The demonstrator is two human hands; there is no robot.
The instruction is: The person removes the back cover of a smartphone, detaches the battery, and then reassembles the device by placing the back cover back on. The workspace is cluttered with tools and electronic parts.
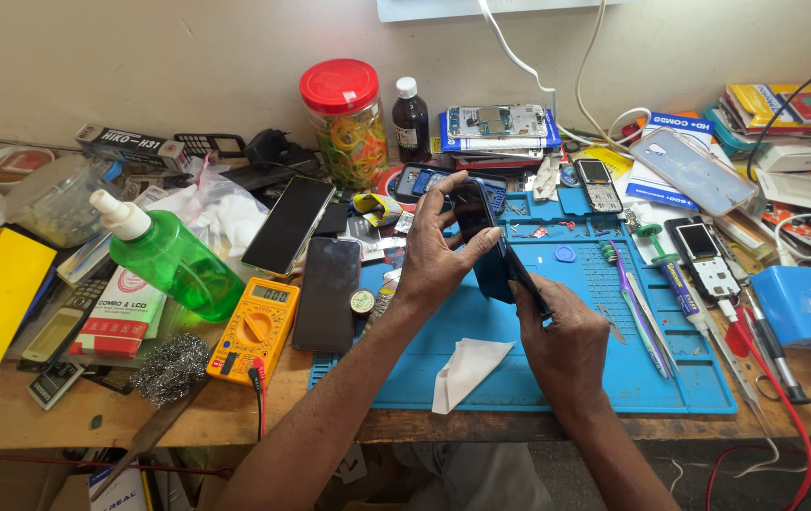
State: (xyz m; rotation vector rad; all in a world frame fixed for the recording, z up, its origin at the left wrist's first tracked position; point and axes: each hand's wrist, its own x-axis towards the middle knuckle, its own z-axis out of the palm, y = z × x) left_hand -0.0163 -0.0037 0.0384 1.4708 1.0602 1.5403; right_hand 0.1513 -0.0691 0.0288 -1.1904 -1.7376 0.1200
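My left hand grips the upper end of a black smartphone, fingers spread around its edge and thumb on its face. My right hand closes around the phone's lower end. The phone is tilted up above a blue repair mat. A folded white cloth lies on the mat just below my hands.
A yellow multimeter, two dark phones, a green squeeze bottle and steel wool sit left of the mat. Screwdrivers and tweezers lie on the right. A red-lidded jar, a brown bottle and boxes line the wall.
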